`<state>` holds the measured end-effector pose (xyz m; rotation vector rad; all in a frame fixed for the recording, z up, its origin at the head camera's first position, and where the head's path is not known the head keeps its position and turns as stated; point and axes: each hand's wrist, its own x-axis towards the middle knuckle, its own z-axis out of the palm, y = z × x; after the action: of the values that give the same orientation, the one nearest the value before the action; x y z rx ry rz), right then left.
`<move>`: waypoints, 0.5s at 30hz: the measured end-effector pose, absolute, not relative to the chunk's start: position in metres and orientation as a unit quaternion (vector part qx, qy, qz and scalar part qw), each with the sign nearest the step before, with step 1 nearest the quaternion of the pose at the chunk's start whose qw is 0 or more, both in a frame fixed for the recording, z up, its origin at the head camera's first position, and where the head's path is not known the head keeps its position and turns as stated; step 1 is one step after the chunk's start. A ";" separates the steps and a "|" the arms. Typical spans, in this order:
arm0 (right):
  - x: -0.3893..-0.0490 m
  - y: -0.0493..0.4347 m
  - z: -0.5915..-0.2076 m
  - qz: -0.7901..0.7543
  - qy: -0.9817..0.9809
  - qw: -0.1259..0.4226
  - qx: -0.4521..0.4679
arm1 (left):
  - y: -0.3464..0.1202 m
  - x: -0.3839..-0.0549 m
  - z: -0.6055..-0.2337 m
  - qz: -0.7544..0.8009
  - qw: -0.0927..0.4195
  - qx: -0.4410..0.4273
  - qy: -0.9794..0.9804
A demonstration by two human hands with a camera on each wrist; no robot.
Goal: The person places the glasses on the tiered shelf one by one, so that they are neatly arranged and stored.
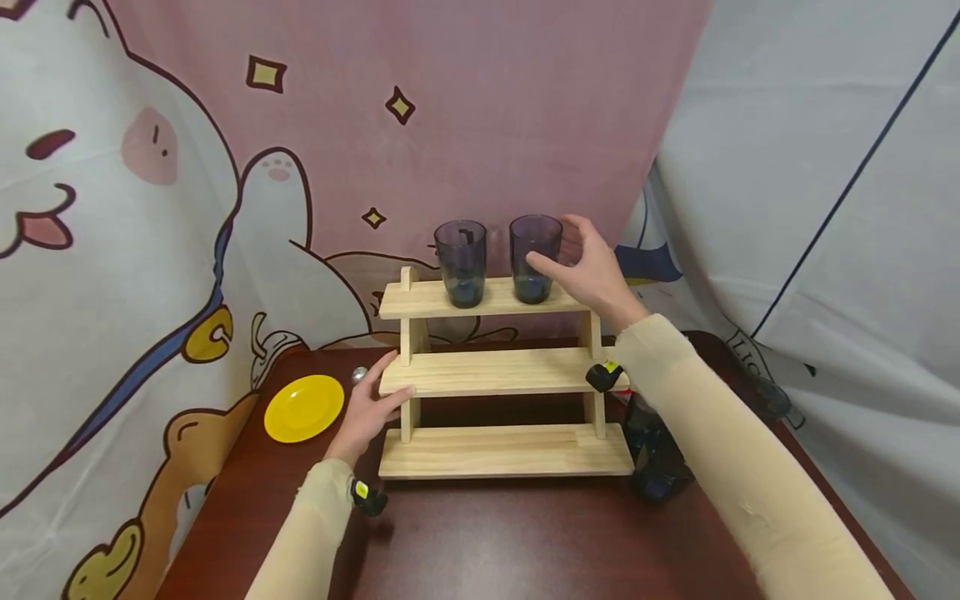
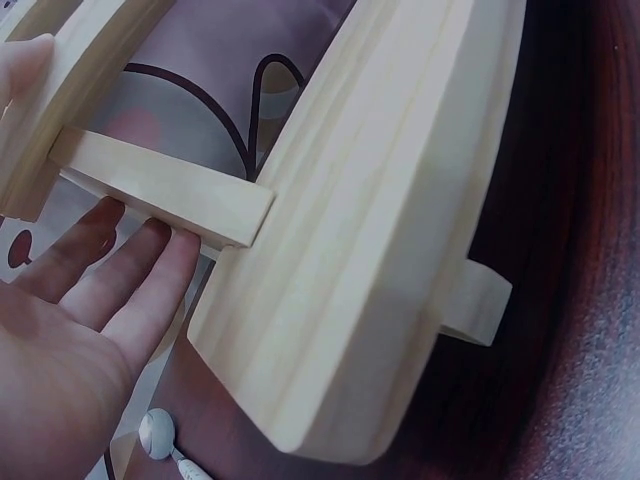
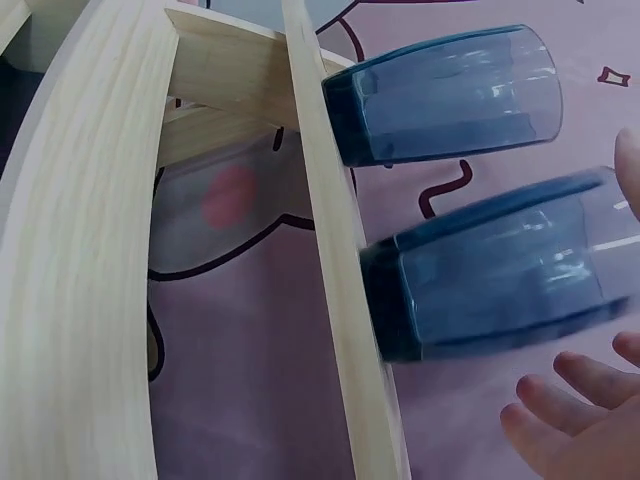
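A three-tier wooden display rack (image 1: pixel 506 454) stands on the table. Two translucent blue-purple tumblers, a left tumbler (image 1: pixel 462 265) and a right tumbler (image 1: pixel 531 279), stand upright on its top shelf. My right hand (image 1: pixel 592 267) is around the right tumbler's right side, thumb in front, fingers spread behind. In the right wrist view, a gap shows between those fingers (image 3: pixel 560 400) and the tumbler (image 3: pixel 500 275). My left hand (image 1: pixel 367 412) holds the left end of the middle shelf; in the left wrist view, its fingers (image 2: pixel 150 270) touch the upright post (image 2: pixel 165 185).
A yellow plate (image 1: pixel 303 408) lies left of the rack, with a metal spoon (image 2: pixel 157 435) beside the rack. Dark glassware (image 1: pixel 660 467) stands at the rack's lower right, partly behind my right sleeve. A patterned cloth (image 1: pixel 480 117) hangs behind the table.
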<state>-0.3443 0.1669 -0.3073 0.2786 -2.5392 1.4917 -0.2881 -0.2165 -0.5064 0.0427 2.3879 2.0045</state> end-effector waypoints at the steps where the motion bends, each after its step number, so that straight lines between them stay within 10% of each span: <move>1: -0.342 0.170 -0.308 0.502 -0.855 0.090 0.095 | -0.216 -0.288 -0.506 0.644 0.012 0.013 0.765; 15: -0.301 0.221 -0.319 0.465 -0.872 0.108 0.109 | -0.216 -0.288 -0.506 0.647 0.011 0.015 0.762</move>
<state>-0.3006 0.2207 -0.3193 0.3194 -2.5657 1.3671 -0.2879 -0.2164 -0.5062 0.0466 2.3763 2.0195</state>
